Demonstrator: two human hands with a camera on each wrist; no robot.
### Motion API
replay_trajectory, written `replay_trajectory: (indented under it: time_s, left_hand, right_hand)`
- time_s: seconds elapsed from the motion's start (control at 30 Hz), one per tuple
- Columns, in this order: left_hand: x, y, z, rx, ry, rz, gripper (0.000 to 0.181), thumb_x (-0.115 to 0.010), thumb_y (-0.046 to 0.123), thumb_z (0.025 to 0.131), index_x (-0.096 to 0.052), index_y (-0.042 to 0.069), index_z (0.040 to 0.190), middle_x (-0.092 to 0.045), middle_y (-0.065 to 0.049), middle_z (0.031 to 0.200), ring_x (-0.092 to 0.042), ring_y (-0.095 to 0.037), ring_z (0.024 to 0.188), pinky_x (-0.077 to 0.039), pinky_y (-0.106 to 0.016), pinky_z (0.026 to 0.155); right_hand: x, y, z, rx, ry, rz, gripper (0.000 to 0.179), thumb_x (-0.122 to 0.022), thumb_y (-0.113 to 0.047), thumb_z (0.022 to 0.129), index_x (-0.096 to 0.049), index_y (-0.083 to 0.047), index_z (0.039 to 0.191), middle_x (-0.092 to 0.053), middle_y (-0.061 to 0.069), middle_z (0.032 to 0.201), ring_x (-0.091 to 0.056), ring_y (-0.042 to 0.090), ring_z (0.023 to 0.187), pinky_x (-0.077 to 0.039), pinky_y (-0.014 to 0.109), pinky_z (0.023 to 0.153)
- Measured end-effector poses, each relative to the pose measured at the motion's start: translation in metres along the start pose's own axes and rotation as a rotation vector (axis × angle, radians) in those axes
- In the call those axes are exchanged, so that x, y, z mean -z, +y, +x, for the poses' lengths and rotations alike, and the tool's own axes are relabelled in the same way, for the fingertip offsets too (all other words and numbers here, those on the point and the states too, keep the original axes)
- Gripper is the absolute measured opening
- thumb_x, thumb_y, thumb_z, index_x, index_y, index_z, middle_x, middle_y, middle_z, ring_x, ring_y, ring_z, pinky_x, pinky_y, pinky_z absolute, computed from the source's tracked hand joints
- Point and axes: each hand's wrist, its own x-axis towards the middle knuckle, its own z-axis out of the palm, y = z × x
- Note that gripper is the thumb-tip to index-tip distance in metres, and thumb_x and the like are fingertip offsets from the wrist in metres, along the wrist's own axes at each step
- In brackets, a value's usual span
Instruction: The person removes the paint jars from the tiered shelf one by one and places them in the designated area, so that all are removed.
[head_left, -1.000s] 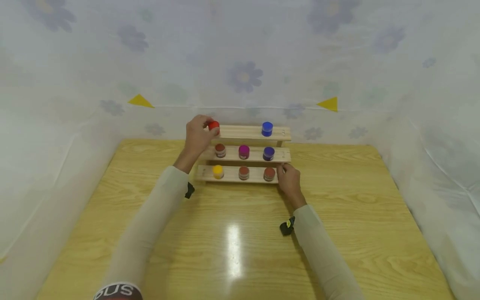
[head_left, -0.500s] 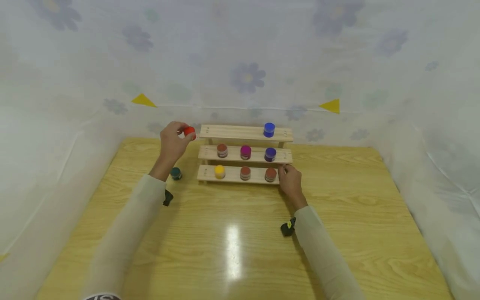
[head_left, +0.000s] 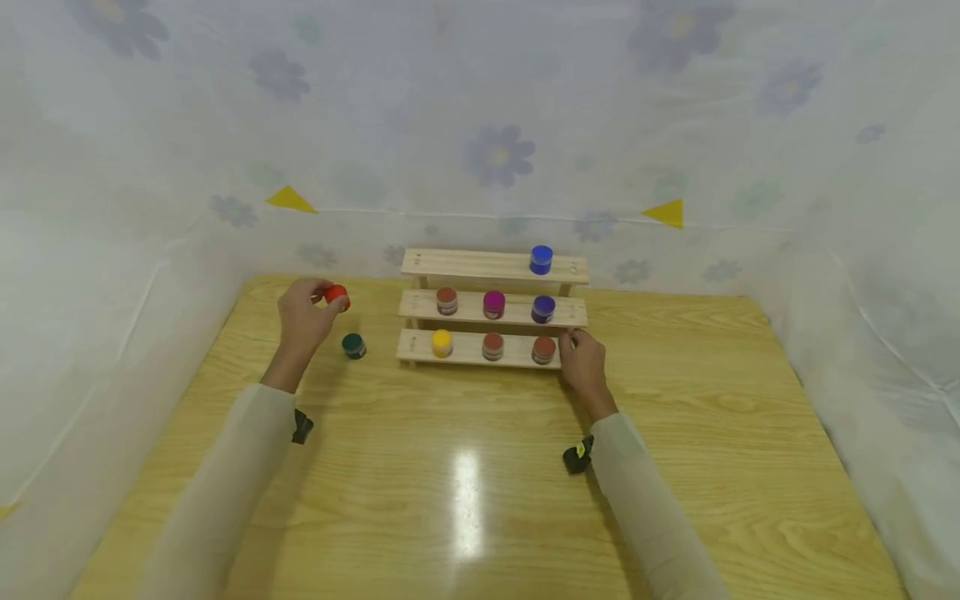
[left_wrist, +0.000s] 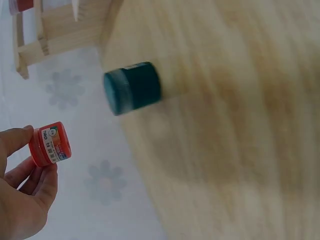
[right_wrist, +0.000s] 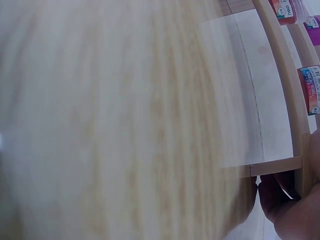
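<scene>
My left hand (head_left: 306, 323) pinches a red paint jar (head_left: 337, 297) between thumb and fingers, above the table left of the wooden three-tier rack (head_left: 468, 263). In the left wrist view the printed label of the red jar (left_wrist: 52, 143) shows. A dark green paint jar (head_left: 354, 346) rests on the table just right of and below that hand. At the right end of the rack's lowest shelf, my right hand (head_left: 584, 364) grips the wood. The right wrist view shows its fingers around the shelf end, partly cut off by the frame.
On the top shelf stands a blue jar (head_left: 541, 260). The middle shelf bears a brown-red jar (head_left: 447, 301), a magenta jar (head_left: 493, 305) and a dark blue jar (head_left: 543, 309). Below are a yellow jar (head_left: 442, 343) and two brown-red ones. A flowered cloth (head_left: 360, 125) hangs behind.
My left hand has lifted the red jar off the left end of the top shelf and carried it left and toward me. The green jar has come into sight. My right hand stays put.
</scene>
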Motion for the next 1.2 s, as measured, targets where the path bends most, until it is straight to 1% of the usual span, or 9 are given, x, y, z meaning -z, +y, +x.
replay_trajectory:
  time_s: [0.1,0.2,0.33,0.5,0.63,0.8,0.93,1.2]
  left_hand:
    - [0.001,-0.012,-0.007,0.04,-0.007,0.017,0.036,-0.064,0.016,0.091,-0.058,-0.008,0.117,-0.056,-0.027,0.119,-0.055,-0.042,0.111,-0.048,-0.052,0.097]
    - [0.002,-0.021,-0.012,0.07,-0.008,0.014,0.037,-0.064,0.017,0.091,-0.059,-0.008,0.118,-0.056,-0.027,0.12,-0.054,-0.042,0.111,-0.048,-0.053,0.097]
    - [0.003,-0.031,-0.018,0.094,-0.016,-0.003,0.037,-0.065,0.016,0.09,-0.059,-0.009,0.117,-0.056,-0.028,0.121,-0.054,-0.043,0.112,-0.049,-0.053,0.096]
    - [-0.001,-0.041,-0.024,0.121,-0.032,-0.015,0.038,-0.066,0.013,0.088,-0.058,-0.01,0.117,-0.056,-0.028,0.12,-0.055,-0.042,0.112,-0.05,-0.05,0.097]
    - [-0.004,-0.046,-0.029,0.152,-0.044,-0.039,0.038,-0.066,0.011,0.089,-0.056,-0.011,0.118,-0.055,-0.028,0.12,-0.055,-0.041,0.113,-0.051,-0.048,0.097]
    - [-0.008,-0.051,-0.033,0.189,-0.063,-0.055,0.039,-0.065,0.011,0.089,-0.055,-0.009,0.121,-0.054,-0.028,0.122,-0.057,-0.042,0.112,-0.051,-0.049,0.095]
    - [-0.011,-0.053,-0.035,0.189,-0.066,-0.035,0.038,-0.065,0.012,0.09,-0.056,-0.009,0.121,-0.055,-0.027,0.122,-0.058,-0.043,0.11,-0.052,-0.049,0.094]
    - [-0.017,-0.055,-0.036,0.192,-0.063,-0.026,0.038,-0.065,0.01,0.089,-0.056,-0.01,0.12,-0.055,-0.029,0.12,-0.058,-0.043,0.109,-0.053,-0.049,0.093]
  right_hand:
    - [0.001,-0.002,-0.001,0.001,-0.001,-0.001,0.036,-0.043,-0.015,0.097,-0.039,-0.01,0.061,-0.029,0.002,0.056,-0.026,0.016,0.052,-0.026,0.027,0.051]
    - [0.002,-0.003,-0.001,0.004,0.002,0.002,0.038,-0.044,-0.014,0.097,-0.036,-0.011,0.059,-0.026,0.001,0.055,-0.024,0.014,0.051,-0.025,0.026,0.05]
    - [0.002,-0.004,-0.001,-0.002,0.0,0.011,0.039,-0.044,-0.013,0.096,-0.035,-0.011,0.059,-0.026,0.001,0.055,-0.024,0.014,0.05,-0.025,0.026,0.049]
    - [0.001,-0.002,-0.001,-0.009,0.003,0.004,0.037,-0.044,-0.014,0.096,-0.038,-0.011,0.06,-0.028,0.001,0.055,-0.026,0.015,0.051,-0.026,0.026,0.049]
    - [0.001,-0.002,0.0,-0.001,0.007,0.002,0.038,-0.044,-0.015,0.097,-0.039,-0.01,0.06,-0.029,0.002,0.054,-0.027,0.015,0.05,-0.026,0.026,0.048]
    - [0.0,-0.003,0.0,0.013,0.005,0.002,0.038,-0.044,-0.014,0.097,-0.038,-0.011,0.059,-0.029,0.001,0.054,-0.026,0.014,0.048,-0.025,0.026,0.047]
    - [-0.001,-0.002,0.0,0.028,0.012,-0.003,0.039,-0.045,-0.012,0.096,-0.036,-0.011,0.058,-0.027,0.001,0.054,-0.024,0.013,0.048,-0.025,0.025,0.047]
    - [-0.001,0.0,0.001,0.017,0.015,0.006,0.039,-0.044,-0.013,0.097,-0.035,-0.012,0.059,-0.025,0.001,0.055,-0.024,0.014,0.049,-0.023,0.025,0.047]
